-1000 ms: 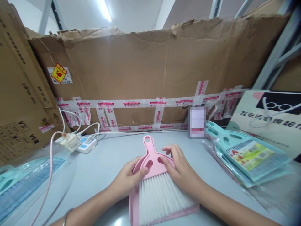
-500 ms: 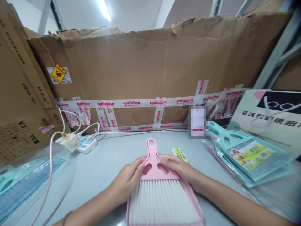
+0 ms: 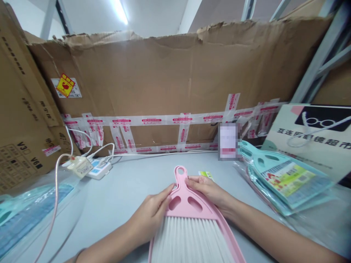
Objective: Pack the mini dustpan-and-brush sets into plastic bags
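Note:
A pink hand brush (image 3: 189, 211) with white bristles lies nested in a matching pink dustpan (image 3: 229, 230), handles pointing away from me. My left hand (image 3: 155, 210) grips the left edge of the set just below the handle, thumb along the side. On the opposite edge, my right hand (image 3: 210, 189) is closed with its thumb at the base of the handle. Most of my fingers are hidden under the pan. The lower bristles run out of view at the bottom. A small green-and-yellow card (image 3: 206, 175) lies partly hidden behind my right hand.
Teal dustpan sets (image 3: 296, 179) in plastic lie stacked at right, beside a printed bag (image 3: 312, 146). More teal sets (image 3: 35, 208) lie at left. A power strip (image 3: 100, 168) with cables stands near the cardboard wall (image 3: 153, 80). A blurred-out upright item (image 3: 228, 141) stands behind.
The dustpan and brush have shifted slightly towards me and to the right, tilting a little. My right hand has slid up towards the handle and covers more of the card.

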Available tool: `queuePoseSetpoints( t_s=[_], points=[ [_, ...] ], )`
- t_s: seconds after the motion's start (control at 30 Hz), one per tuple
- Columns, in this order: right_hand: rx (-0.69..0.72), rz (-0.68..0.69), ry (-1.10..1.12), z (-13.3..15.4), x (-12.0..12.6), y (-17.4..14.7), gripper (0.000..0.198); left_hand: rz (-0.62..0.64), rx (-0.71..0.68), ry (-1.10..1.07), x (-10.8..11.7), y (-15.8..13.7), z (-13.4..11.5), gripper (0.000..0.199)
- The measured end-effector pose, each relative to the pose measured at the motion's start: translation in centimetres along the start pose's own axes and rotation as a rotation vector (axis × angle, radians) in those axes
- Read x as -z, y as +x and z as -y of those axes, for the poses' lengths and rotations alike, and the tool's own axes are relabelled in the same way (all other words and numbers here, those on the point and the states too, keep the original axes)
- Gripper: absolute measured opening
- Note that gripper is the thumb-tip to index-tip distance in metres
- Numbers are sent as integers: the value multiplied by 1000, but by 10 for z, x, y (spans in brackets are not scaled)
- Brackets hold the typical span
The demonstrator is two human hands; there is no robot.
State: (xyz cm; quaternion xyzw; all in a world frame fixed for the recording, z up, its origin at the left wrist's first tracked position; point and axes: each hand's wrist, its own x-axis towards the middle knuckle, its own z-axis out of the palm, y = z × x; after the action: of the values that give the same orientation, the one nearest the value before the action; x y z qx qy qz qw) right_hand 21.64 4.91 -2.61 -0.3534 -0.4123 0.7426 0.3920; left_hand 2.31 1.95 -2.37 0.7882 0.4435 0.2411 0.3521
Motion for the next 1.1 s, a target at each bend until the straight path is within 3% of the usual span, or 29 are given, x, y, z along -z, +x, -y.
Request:
queuePoseSetpoints(
  t_s=[0.4, 0.7, 0.97, 1.1],
  points=[
    [71, -80, -159, -7, 5, 1, 43, 80, -85, 152, -1, -3, 3, 47],
    [58, -89, -192, -5, -2, -2, 40, 154, -32, 393, 2, -6, -3, 56],
    [45, -105, -218, -6, -4, -4, 42, 155, -8, 430, 0, -8, 0, 59],
    [27, -78, -174, -6, -5, -4, 41, 129, -60, 419, 1, -6, 0, 56]
  ],
)
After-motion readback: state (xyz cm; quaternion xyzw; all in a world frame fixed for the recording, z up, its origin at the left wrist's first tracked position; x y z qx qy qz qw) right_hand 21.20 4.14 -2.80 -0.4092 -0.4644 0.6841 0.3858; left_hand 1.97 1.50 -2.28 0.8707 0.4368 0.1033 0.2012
